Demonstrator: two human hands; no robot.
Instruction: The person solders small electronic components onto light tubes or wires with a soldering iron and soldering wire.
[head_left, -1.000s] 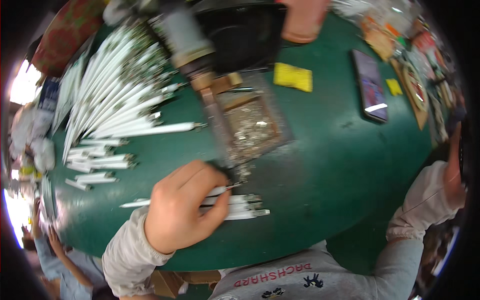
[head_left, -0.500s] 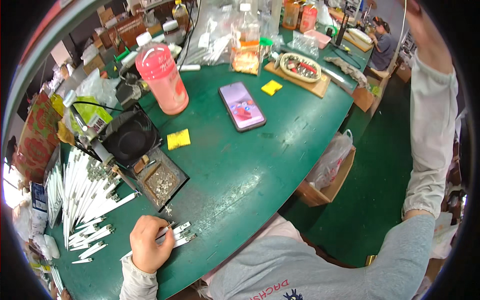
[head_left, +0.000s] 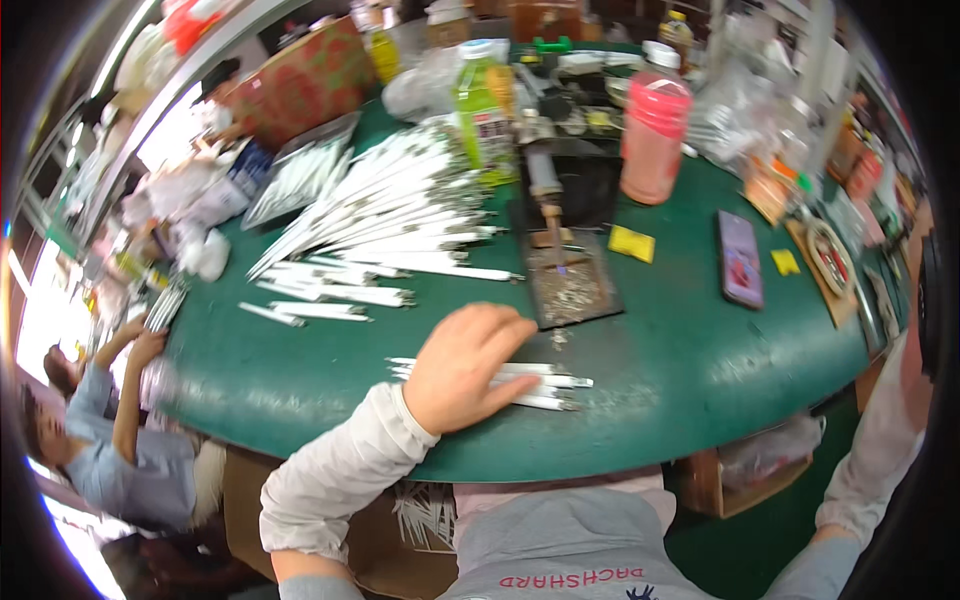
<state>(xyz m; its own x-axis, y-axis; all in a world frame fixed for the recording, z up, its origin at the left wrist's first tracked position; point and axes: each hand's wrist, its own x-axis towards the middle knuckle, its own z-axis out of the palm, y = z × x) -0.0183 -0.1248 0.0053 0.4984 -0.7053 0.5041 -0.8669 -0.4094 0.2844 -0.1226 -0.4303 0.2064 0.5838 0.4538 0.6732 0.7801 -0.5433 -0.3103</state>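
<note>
My left hand [head_left: 468, 366] lies over a small bundle of slim white sticks with metal ends [head_left: 550, 381] near the table's front edge. Its thumb and fingers are apart, with the thumb touching or just above the sticks; the palm hides their middle. Beyond the hand, a soldering iron [head_left: 543, 185] points down at a dark square tray [head_left: 603, 300] holding silvery crumbs. A large fanned pile of the same white sticks [head_left: 390, 205] lies to the left. My right forearm [head_left: 872, 465] rises along the right rim, where the fingers of that hand are not visible.
A pink bottle [head_left: 655, 135], a green bottle [head_left: 484, 115], a phone [head_left: 740, 258] and a yellow sponge [head_left: 631, 244] stand or lie on the green table [head_left: 660, 400]. A co-worker [head_left: 130, 450] handles white sticks at the left. A carton [head_left: 750, 480] is below the right edge.
The view has swung left, bringing the co-worker and the whole stick pile into sight. My left hand has gone from pinched fingers at the sticks to a looser, spread shape over them.
</note>
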